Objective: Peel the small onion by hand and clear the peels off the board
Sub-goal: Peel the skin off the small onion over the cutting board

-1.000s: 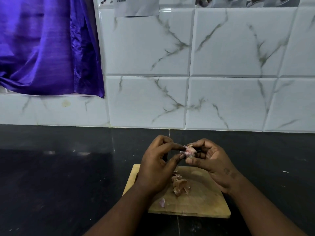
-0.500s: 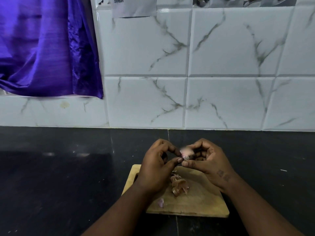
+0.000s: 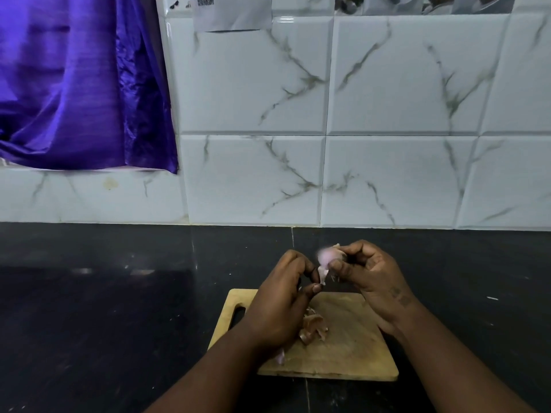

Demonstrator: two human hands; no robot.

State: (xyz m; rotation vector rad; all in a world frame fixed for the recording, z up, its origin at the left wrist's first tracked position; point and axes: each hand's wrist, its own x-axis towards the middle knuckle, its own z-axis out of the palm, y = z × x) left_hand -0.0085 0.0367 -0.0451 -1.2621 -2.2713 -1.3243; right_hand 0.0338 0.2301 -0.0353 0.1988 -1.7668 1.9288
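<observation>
My right hand (image 3: 372, 278) grips a small pale pink onion (image 3: 325, 257) above the far edge of the wooden cutting board (image 3: 351, 347). A strip of skin (image 3: 323, 275) hangs down from the onion, and my left hand (image 3: 283, 299) pinches its lower end between thumb and finger. A heap of brown peels (image 3: 313, 326) lies on the middle of the board. One small pinkish piece (image 3: 280, 357) lies near the board's front left edge, partly hidden by my left wrist.
The board sits on a black stone counter (image 3: 119, 308) that runs back to a white marble-patterned tile wall (image 3: 328, 144). A purple cloth (image 3: 74, 84) hangs at the upper left. The board has a slot handle (image 3: 238, 315) at its left end.
My hands have drawn slightly apart: the left hand has pulled a strip of skin downward off the onion, while the right hand lifted the onion a little.
</observation>
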